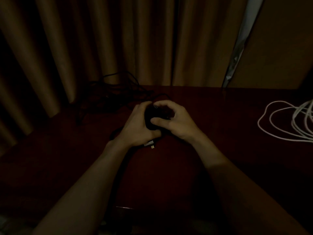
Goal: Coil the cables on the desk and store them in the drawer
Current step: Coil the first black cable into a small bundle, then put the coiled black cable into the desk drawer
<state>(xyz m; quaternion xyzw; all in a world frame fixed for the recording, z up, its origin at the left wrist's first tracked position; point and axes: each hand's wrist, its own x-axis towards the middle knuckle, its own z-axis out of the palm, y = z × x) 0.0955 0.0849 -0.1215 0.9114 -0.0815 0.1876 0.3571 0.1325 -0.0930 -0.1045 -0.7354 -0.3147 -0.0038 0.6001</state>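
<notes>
The scene is very dark. Both hands meet over the middle of the dark red desk (220, 158). My left hand (138, 124) grips a bundle of black cable (149, 119), and a light plug end (150, 144) sticks out below its palm. My right hand (174, 119) curls round the same bundle from the right, thumb pressed on its front. More black cable (115, 92) lies in a loose tangle at the back left of the desk. A white cable (288, 121) lies in loose loops at the right edge. No drawer is visible.
Brown curtains (101, 39) hang right behind the desk and down its left side. A pale strip of window edge (240, 41) shows at the upper right. A black strand (116, 167) trails from my left hand toward the desk's front edge.
</notes>
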